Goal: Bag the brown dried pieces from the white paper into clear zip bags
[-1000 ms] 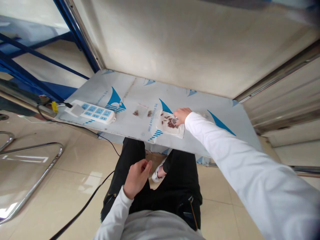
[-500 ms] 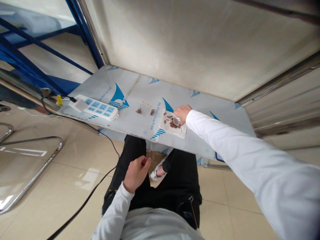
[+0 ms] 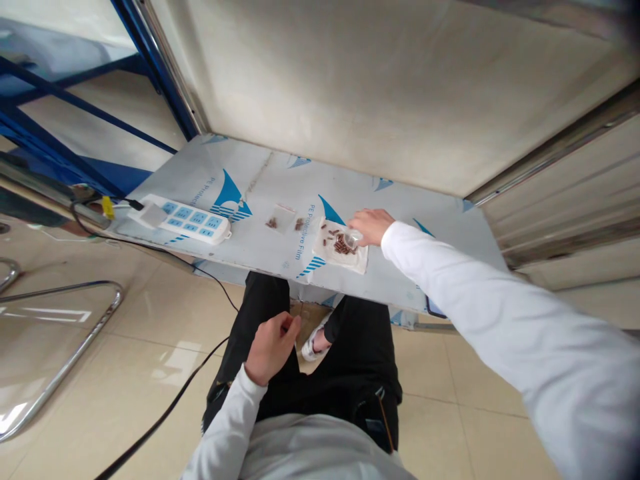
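Observation:
My right hand [image 3: 371, 227] is closed around the edge of a small clear plastic cup [image 3: 354, 238]. The cup is tilted low over a pile of small brown pieces [image 3: 344, 245], and whether it touches them I cannot tell. These pieces lie on a white sheet or shallow tray [image 3: 356, 262], with several scattered singly at its left side. Over my left thigh, my left hand [image 3: 273, 347] rests with its fingers curled in, and nothing shows in them. Left of the white sheet, two small clear bags [image 3: 285, 217] hold more brown pieces.
A white power strip [image 3: 204, 228] with a plugged-in adapter lies at the left of the film-covered bench [image 3: 260, 250]. Its black cable [image 3: 165, 415] runs down past my left side. A dark-edged flat object [image 3: 434, 307] sits at the front edge, under my right sleeve.
The view has shifted slightly. My right hand and the clear cup have moved a little rightward relative to the brown pile. My left hand has stayed still.

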